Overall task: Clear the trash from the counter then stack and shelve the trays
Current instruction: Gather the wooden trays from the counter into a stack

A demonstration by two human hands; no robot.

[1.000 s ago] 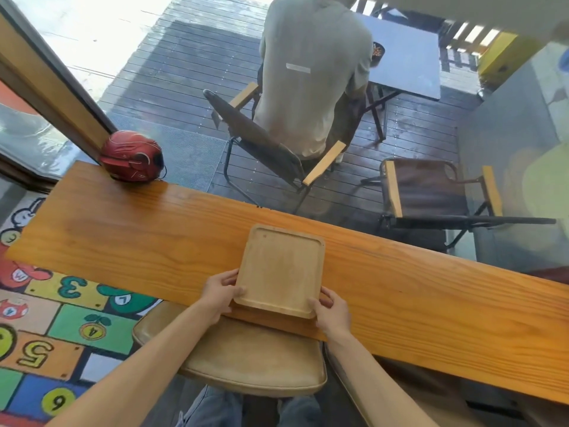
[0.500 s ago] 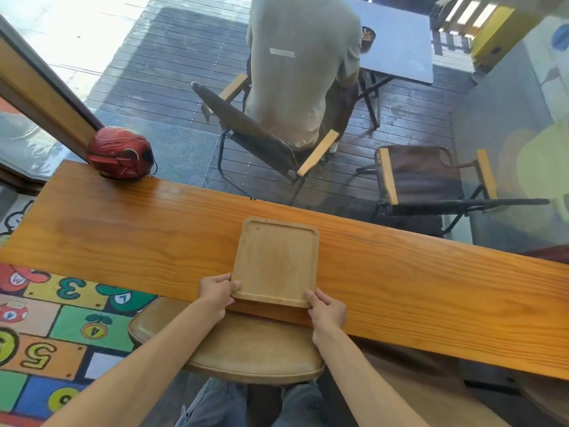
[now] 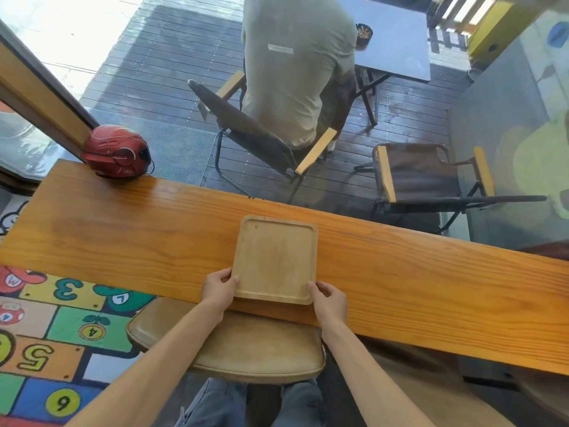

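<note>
Both hands grip one square wooden tray (image 3: pixel 275 260) at its near corners: the left hand (image 3: pixel 219 290) is wrapped around the near-left corner, thumb on the rim and fingers tucked beneath, and the right hand (image 3: pixel 327 299) holds the near-right corner the same way. The tray lies between the two hands and stretches away from them across the orange wooden bench (image 3: pixel 129 229), its near edge lifted a little or overhanging the bench's front edge, with a strip of shadow just under it; whether a second tray sits beneath cannot be told. A grip at both near corners makes sense for a flat, shallow, rimmed board: it keeps the tray level and square, and lets the fingers get underneath where the bench edge gives them room. The tray itself is bare, with no cups, wrappers or scraps on it, and no loose trash shows on the bench near either hand, so the clearing part of the job looks finished and the work appears to be at the tray-handling stage. Well off to the far left of the left hand, a red helmet (image 3: pixel 115 152) rests on the bench end, clear of the work. Below the wrists a tan cushioned stool (image 3: pixel 246 349) is pushed under the bench, so the tray would likely need to come up and back over it.
</note>
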